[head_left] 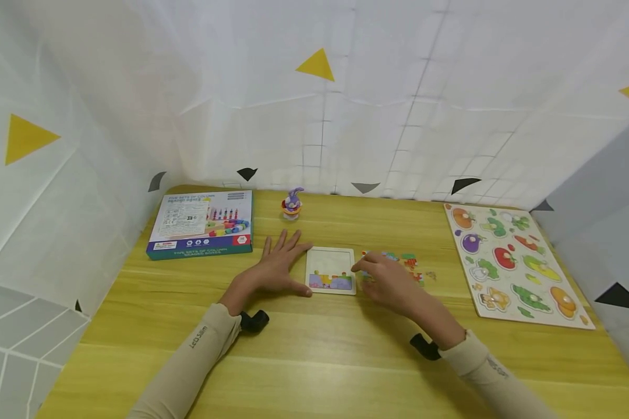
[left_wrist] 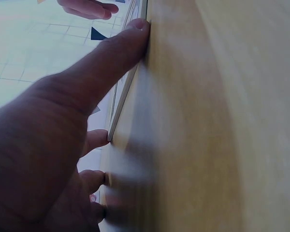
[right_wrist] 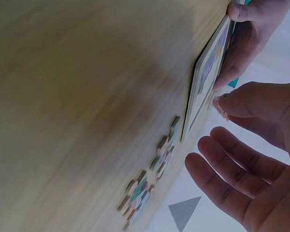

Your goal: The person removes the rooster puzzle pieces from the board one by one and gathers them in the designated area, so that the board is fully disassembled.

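Note:
A small white puzzle tray (head_left: 331, 261) lies on the table, its near rows filled with joined purple and yellow jigsaw pieces (head_left: 329, 283). My left hand (head_left: 278, 267) is spread flat beside it, thumb and forefinger touching the tray's left edge. Over the tray's right side hovers my right hand (head_left: 390, 284); in the right wrist view its thumb and forefinger pinch a small reddish jigsaw piece (right_wrist: 219, 108), while the other fingers stay loose. Colourful loose jigsaw pieces (head_left: 410, 259) lie right of the tray, partly hidden by that hand in the head view.
A boxed bead set (head_left: 201, 224) lies at the back left. Behind the tray stands a purple rabbit figurine (head_left: 292, 203). A vegetable peg board (head_left: 519, 265) covers the right side of the wooden table (head_left: 304, 361). White patterned sheeting (head_left: 272, 87) hangs behind.

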Tool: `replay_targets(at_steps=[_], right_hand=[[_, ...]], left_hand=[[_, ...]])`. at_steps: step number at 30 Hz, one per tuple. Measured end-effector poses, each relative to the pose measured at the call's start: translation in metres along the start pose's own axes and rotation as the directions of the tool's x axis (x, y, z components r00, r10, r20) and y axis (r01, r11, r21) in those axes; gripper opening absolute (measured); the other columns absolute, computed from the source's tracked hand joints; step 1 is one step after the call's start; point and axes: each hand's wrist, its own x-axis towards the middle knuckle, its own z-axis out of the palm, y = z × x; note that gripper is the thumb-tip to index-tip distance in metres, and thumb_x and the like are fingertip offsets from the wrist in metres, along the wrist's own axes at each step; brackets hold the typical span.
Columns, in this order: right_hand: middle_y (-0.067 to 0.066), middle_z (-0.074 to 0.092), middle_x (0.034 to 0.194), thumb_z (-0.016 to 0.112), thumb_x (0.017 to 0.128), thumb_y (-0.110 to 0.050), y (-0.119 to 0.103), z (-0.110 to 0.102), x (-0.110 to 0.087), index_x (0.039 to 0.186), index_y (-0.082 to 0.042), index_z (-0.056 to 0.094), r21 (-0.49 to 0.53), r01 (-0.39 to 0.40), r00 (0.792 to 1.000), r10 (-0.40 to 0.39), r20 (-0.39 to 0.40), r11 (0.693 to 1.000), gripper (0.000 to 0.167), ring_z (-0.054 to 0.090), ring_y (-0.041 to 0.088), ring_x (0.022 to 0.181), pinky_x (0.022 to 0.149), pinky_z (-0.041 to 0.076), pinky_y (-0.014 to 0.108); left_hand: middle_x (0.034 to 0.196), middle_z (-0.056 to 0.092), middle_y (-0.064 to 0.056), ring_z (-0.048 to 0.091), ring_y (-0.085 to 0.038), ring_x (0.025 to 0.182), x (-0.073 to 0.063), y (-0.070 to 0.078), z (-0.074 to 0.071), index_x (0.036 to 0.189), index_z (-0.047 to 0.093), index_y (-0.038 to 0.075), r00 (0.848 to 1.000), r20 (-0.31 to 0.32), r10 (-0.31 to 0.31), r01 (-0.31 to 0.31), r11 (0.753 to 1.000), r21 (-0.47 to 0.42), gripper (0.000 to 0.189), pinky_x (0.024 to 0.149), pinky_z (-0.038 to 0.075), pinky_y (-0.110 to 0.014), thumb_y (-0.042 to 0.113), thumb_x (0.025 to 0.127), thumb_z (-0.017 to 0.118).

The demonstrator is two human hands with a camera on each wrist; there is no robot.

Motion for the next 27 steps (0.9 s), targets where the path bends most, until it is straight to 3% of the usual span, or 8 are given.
replay_targets(at_steps=[12, 20, 27], right_hand=[[0.004, 0.066, 0.105, 0.077, 0.079, -0.001, -0.011, 0.007, 0.010, 0.105, -0.006, 0.074, 0.022, 0.002, 0.999, -0.003, 0.045, 1.000, 0.026, 0.064, 0.023, 0.096, 0.079, 0.055, 0.040], [0.004, 0.066, 0.105, 0.077, 0.080, -0.001, -0.017, 0.014, 0.020, 0.105, -0.006, 0.074, 0.031, 0.037, 0.998, -0.039, 0.055, 0.999, 0.026, 0.065, 0.020, 0.095, 0.076, 0.056, 0.036], [0.005, 0.064, 0.107, 0.073, 0.082, 0.002, -0.023, 0.019, 0.031, 0.107, -0.004, 0.073, 0.065, 0.059, 0.995, -0.064, 0.078, 0.996, 0.026, 0.064, 0.021, 0.096, 0.081, 0.055, 0.037]], left_hand=[[0.167, -0.002, -0.009, -0.013, -0.036, 0.150, 0.000, 0.001, 0.000, 0.160, 0.027, 0.025, 1.000, 0.002, -0.009, 0.009, 1.000, 0.006, 0.110, 0.113, -0.015, -0.061, 0.069, 0.073, 0.077], [0.168, -0.002, -0.009, -0.014, -0.036, 0.150, 0.001, -0.001, 0.000, 0.160, 0.026, 0.025, 1.000, -0.001, -0.009, 0.009, 1.000, 0.005, 0.111, 0.113, -0.016, -0.061, 0.070, 0.072, 0.076], [0.167, -0.002, -0.009, -0.014, -0.036, 0.150, 0.000, -0.001, 0.001, 0.160, 0.027, 0.024, 1.000, -0.005, -0.003, 0.003, 1.000, -0.003, 0.111, 0.113, -0.015, -0.061, 0.069, 0.072, 0.077]])
